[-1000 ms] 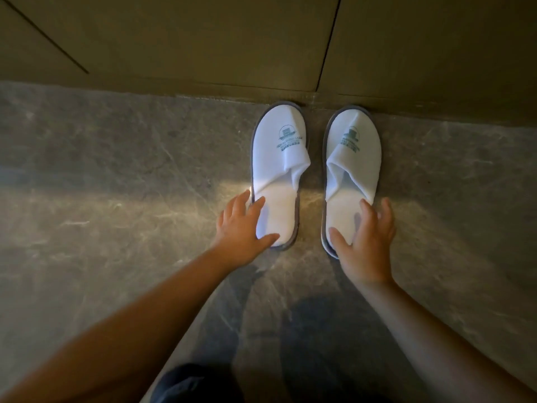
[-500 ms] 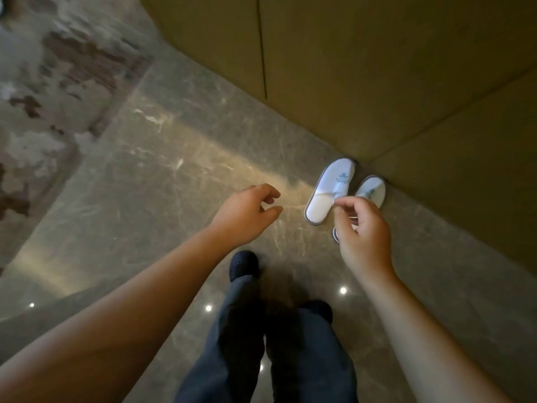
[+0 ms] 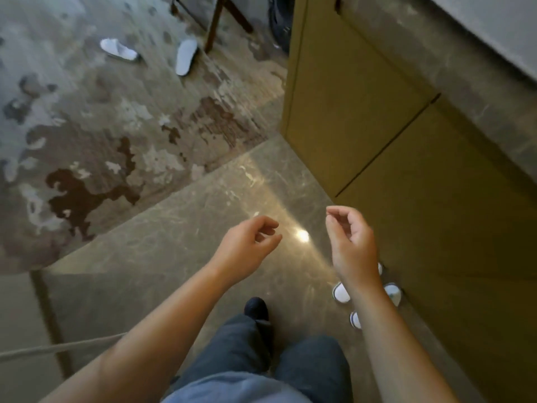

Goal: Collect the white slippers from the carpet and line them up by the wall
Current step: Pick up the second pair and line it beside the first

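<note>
Between pickups: both hands empty, left hand (image 3: 250, 245) and right hand (image 3: 350, 242) held out loosely curled over the stone floor (image 3: 180, 245), grasping nothing. One pair of slippers by the wall (image 3: 341, 292) sits at the foot of the yellow wall panel (image 3: 436, 228), toes toward it, so that part looks done. Two more lie on the patterned carpet (image 3: 87, 126), well away from the panel's near end: a left carpet slipper (image 3: 119, 49) and a right carpet slipper (image 3: 186, 57) just beside a dark wooden chair leg (image 3: 213, 21). Next move as I judge it: walk onto the carpet, bend, take one slipper per hand, carry back, set beside the placed pair against the panel. Hard to read: the right forearm covers most of the placed pair, only heel ends and a toe tip show, and a sliver of white higher up the arm may be another slipper, can't tell. Carpet slippers are motion-blurred; which way up the right one lies is unclear. Chair cut off by the top edge
</note>
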Action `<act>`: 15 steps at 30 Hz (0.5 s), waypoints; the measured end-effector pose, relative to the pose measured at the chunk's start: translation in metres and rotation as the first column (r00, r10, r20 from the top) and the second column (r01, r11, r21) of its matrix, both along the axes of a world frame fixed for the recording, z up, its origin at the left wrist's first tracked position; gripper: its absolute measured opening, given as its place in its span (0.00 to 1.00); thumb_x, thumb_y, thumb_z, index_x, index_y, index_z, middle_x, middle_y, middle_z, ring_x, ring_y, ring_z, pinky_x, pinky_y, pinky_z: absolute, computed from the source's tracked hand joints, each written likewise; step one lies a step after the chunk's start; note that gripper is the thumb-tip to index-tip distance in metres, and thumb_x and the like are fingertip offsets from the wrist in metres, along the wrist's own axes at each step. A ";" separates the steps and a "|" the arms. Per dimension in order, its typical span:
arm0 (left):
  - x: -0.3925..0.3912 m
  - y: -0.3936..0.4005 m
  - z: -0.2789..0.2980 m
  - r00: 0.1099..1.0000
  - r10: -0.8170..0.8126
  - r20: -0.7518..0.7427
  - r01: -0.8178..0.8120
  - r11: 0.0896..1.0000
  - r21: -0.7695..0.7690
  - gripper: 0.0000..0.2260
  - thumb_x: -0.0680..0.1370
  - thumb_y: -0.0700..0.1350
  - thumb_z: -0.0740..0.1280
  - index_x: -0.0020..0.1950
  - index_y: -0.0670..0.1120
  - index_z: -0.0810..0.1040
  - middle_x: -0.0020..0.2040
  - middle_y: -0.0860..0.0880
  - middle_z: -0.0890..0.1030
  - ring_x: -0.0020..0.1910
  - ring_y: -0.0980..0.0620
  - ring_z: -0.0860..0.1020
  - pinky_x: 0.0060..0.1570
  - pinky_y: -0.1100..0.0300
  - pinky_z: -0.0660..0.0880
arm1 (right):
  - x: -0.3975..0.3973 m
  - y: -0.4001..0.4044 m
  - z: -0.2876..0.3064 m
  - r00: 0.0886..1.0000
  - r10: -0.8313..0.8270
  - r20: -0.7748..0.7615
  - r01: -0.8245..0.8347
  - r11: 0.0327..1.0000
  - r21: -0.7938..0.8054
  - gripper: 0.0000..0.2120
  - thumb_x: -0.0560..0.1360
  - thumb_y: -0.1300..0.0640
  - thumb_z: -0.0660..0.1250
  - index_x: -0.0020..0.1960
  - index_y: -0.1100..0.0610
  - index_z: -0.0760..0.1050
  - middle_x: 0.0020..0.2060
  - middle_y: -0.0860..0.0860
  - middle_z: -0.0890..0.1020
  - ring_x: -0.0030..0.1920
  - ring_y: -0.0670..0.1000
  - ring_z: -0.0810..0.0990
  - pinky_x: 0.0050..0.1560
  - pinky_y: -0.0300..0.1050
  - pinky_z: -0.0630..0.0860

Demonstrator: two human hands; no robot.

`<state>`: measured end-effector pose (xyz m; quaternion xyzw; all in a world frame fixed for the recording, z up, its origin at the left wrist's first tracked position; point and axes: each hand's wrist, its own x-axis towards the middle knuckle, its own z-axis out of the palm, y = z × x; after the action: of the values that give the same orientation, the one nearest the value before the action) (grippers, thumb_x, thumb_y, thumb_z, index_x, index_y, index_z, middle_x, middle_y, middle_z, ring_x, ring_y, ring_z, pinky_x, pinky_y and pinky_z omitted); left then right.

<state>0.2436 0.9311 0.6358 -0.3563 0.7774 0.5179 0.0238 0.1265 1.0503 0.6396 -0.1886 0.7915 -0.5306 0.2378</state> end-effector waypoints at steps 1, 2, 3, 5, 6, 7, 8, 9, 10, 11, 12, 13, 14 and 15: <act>0.001 -0.015 0.005 1.000 0.007 0.004 -0.007 1.000 0.003 0.12 0.74 0.48 0.63 0.57 0.49 0.73 0.44 0.58 0.74 0.43 0.62 0.73 0.39 0.71 0.70 | -0.003 -0.014 0.004 1.000 0.014 -0.003 -0.014 1.000 0.006 0.11 0.73 0.60 0.62 0.42 0.42 0.71 0.40 0.42 0.77 0.43 0.43 0.76 0.45 0.37 0.71; 0.000 -0.029 0.010 1.000 0.019 0.008 -0.019 1.000 -0.006 0.12 0.74 0.48 0.63 0.57 0.49 0.73 0.43 0.59 0.73 0.42 0.63 0.73 0.38 0.71 0.69 | -0.006 -0.027 0.009 0.999 0.034 0.001 -0.034 0.999 0.017 0.11 0.73 0.59 0.62 0.42 0.42 0.71 0.40 0.41 0.77 0.43 0.42 0.76 0.44 0.37 0.71; -0.001 -0.046 0.016 0.999 0.038 0.004 -0.038 0.999 -0.024 0.12 0.74 0.49 0.63 0.57 0.49 0.73 0.42 0.60 0.73 0.41 0.63 0.73 0.38 0.71 0.69 | -0.010 -0.040 0.012 0.998 0.057 0.002 -0.057 0.998 0.032 0.11 0.73 0.59 0.62 0.41 0.42 0.71 0.40 0.41 0.77 0.43 0.42 0.76 0.43 0.37 0.71; -0.006 -0.081 0.026 0.996 0.082 -0.035 -0.084 0.993 -0.082 0.13 0.74 0.49 0.63 0.57 0.48 0.73 0.43 0.59 0.73 0.41 0.62 0.73 0.41 0.69 0.69 | -0.020 -0.065 0.017 0.994 0.112 -0.013 -0.111 0.991 0.075 0.12 0.73 0.59 0.62 0.41 0.41 0.71 0.41 0.44 0.78 0.43 0.41 0.76 0.41 0.35 0.70; -0.009 -0.099 0.030 0.993 0.104 -0.059 -0.111 0.986 -0.123 0.13 0.74 0.48 0.63 0.57 0.48 0.73 0.44 0.57 0.73 0.41 0.61 0.73 0.43 0.67 0.70 | -0.026 -0.079 0.018 0.990 0.139 -0.022 -0.136 0.987 0.090 0.11 0.73 0.59 0.62 0.41 0.41 0.71 0.43 0.47 0.78 0.44 0.42 0.76 0.41 0.35 0.70; -0.012 -0.116 0.033 0.989 0.124 -0.078 -0.136 0.977 -0.167 0.13 0.74 0.48 0.63 0.57 0.47 0.73 0.45 0.56 0.74 0.42 0.60 0.73 0.45 0.65 0.70 | -0.031 -0.093 0.017 0.986 0.165 -0.025 -0.162 0.982 0.099 0.11 0.73 0.59 0.62 0.41 0.42 0.71 0.44 0.49 0.78 0.45 0.45 0.76 0.42 0.36 0.71; -0.014 -0.134 0.035 0.986 0.146 -0.087 -0.161 0.964 -0.210 0.13 0.74 0.49 0.63 0.57 0.47 0.73 0.46 0.55 0.74 0.43 0.58 0.73 0.46 0.63 0.69 | -0.036 -0.109 0.016 0.980 0.196 -0.023 -0.192 0.975 0.109 0.10 0.73 0.58 0.61 0.42 0.42 0.71 0.46 0.51 0.78 0.47 0.47 0.76 0.44 0.38 0.72; -0.017 -0.154 0.035 0.981 0.171 -0.090 -0.189 0.950 -0.248 0.13 0.74 0.49 0.63 0.57 0.48 0.73 0.47 0.55 0.73 0.44 0.57 0.73 0.46 0.63 0.69 | -0.041 -0.129 0.015 0.973 0.229 -0.021 -0.225 0.967 0.123 0.08 0.74 0.58 0.61 0.44 0.44 0.71 0.47 0.52 0.78 0.48 0.49 0.76 0.47 0.40 0.73; -0.020 -0.175 0.034 0.976 0.200 -0.089 -0.217 0.935 -0.280 0.13 0.74 0.49 0.63 0.57 0.48 0.73 0.47 0.55 0.73 0.45 0.57 0.73 0.46 0.63 0.68 | -0.046 -0.152 0.013 0.965 0.263 -0.021 -0.258 0.957 0.133 0.07 0.74 0.58 0.61 0.45 0.46 0.72 0.48 0.52 0.78 0.49 0.50 0.76 0.48 0.43 0.73; -0.023 -0.197 0.034 0.968 0.234 -0.089 -0.250 0.919 -0.304 0.13 0.74 0.49 0.63 0.57 0.48 0.73 0.48 0.55 0.73 0.46 0.57 0.72 0.45 0.63 0.68 | -0.052 -0.177 0.010 0.954 0.299 -0.027 -0.293 0.946 0.139 0.06 0.74 0.58 0.61 0.47 0.48 0.72 0.47 0.52 0.78 0.50 0.51 0.76 0.49 0.44 0.74; -0.025 -0.218 0.033 0.957 0.274 -0.092 -0.289 0.903 -0.317 0.13 0.74 0.48 0.63 0.57 0.48 0.73 0.48 0.55 0.73 0.46 0.57 0.73 0.45 0.63 0.68 | -0.059 -0.204 0.009 0.940 0.340 -0.036 -0.332 0.932 0.145 0.06 0.74 0.58 0.61 0.48 0.49 0.72 0.47 0.52 0.78 0.51 0.51 0.76 0.50 0.46 0.74; -0.028 -0.241 0.033 0.943 0.318 -0.100 -0.333 0.887 -0.321 0.13 0.74 0.48 0.63 0.57 0.48 0.73 0.47 0.55 0.73 0.46 0.56 0.73 0.45 0.63 0.68 | -0.065 -0.234 0.008 0.921 0.388 -0.048 -0.377 0.914 0.150 0.06 0.74 0.59 0.60 0.49 0.51 0.72 0.48 0.52 0.77 0.51 0.52 0.76 0.51 0.47 0.74; -0.030 -0.262 0.035 0.928 0.357 -0.110 -0.373 0.870 -0.323 0.13 0.74 0.48 0.63 0.57 0.48 0.73 0.47 0.54 0.74 0.46 0.56 0.74 0.45 0.62 0.69 | -0.071 -0.265 0.009 0.899 0.434 -0.059 -0.422 0.894 0.153 0.06 0.74 0.59 0.60 0.49 0.52 0.72 0.48 0.52 0.77 0.51 0.51 0.76 0.52 0.47 0.75; -0.030 -0.283 0.037 0.914 0.389 -0.114 -0.404 0.855 -0.325 0.13 0.74 0.48 0.63 0.57 0.48 0.74 0.48 0.54 0.74 0.46 0.55 0.74 0.46 0.62 0.69 | -0.075 -0.294 0.012 0.878 0.474 -0.062 -0.461 0.874 0.152 0.06 0.74 0.58 0.60 0.50 0.52 0.72 0.49 0.52 0.77 0.52 0.51 0.76 0.53 0.47 0.75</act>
<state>0.2136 0.6479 0.6731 -0.4958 0.7655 0.3764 -0.1627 0.0516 0.7563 0.6519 -0.3836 0.7665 -0.3937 0.3323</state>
